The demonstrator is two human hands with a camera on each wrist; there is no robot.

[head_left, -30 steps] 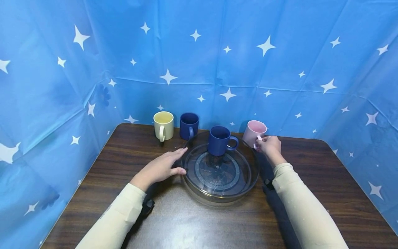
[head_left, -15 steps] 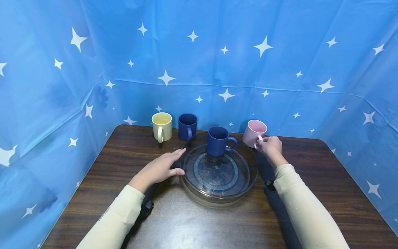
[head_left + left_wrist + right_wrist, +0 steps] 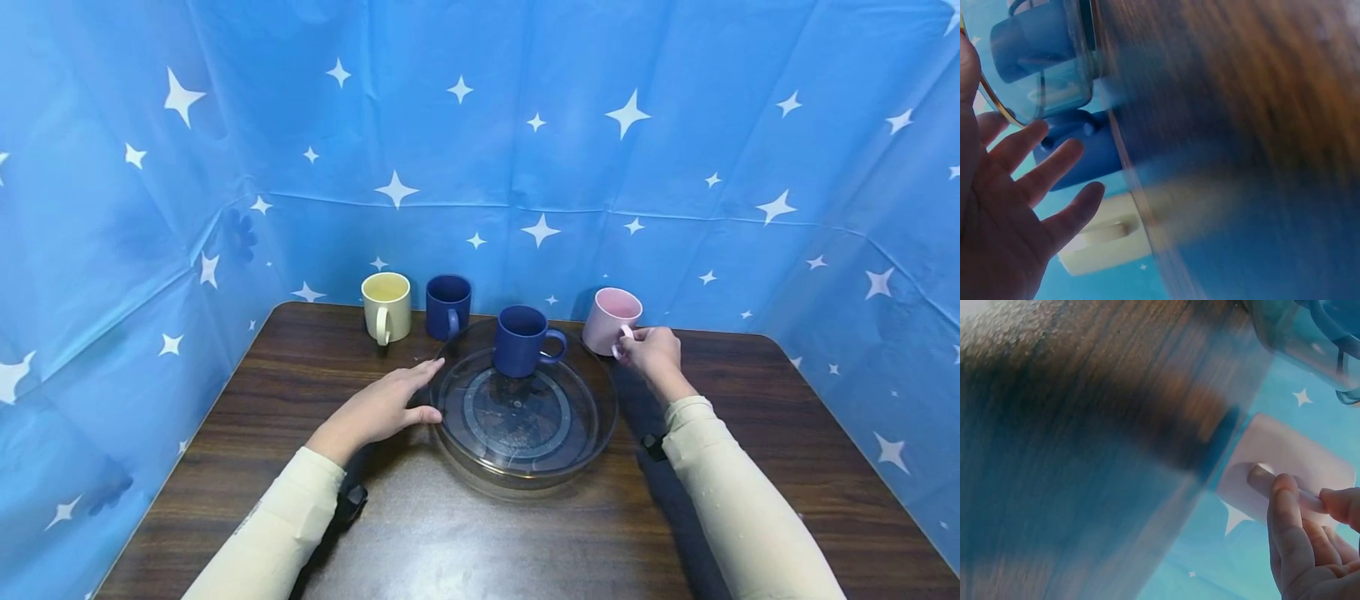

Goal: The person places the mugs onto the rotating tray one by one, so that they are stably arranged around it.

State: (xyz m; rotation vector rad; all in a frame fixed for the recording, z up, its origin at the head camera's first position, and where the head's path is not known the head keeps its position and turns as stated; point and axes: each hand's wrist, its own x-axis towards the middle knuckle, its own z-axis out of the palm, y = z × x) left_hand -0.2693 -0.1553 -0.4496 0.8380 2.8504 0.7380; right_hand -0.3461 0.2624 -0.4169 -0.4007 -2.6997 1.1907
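1. R grip (image 3: 652,354) pinches pink mug (image 3: 609,318) by its handle (image 3: 1262,481); mug just fwd of grip.
2. L grip (image 3: 378,410) splayed, right beside glass dish (image 3: 517,480); contact unclear.
3. Navy mug (image 3: 517,346) in dish, btwn both grips; 2nd navy mug (image 3: 439,318) + yellow mug (image 3: 396,318) fwd of L grip.

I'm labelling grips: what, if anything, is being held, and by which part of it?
The right hand pinches the pink mug by its handle; the left hand grips nothing.

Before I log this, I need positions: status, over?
Right hand pinches pink mug by handle. Left hand beside glass bowl, fingers extended. Blue mug inside bowl, possible obstruction.
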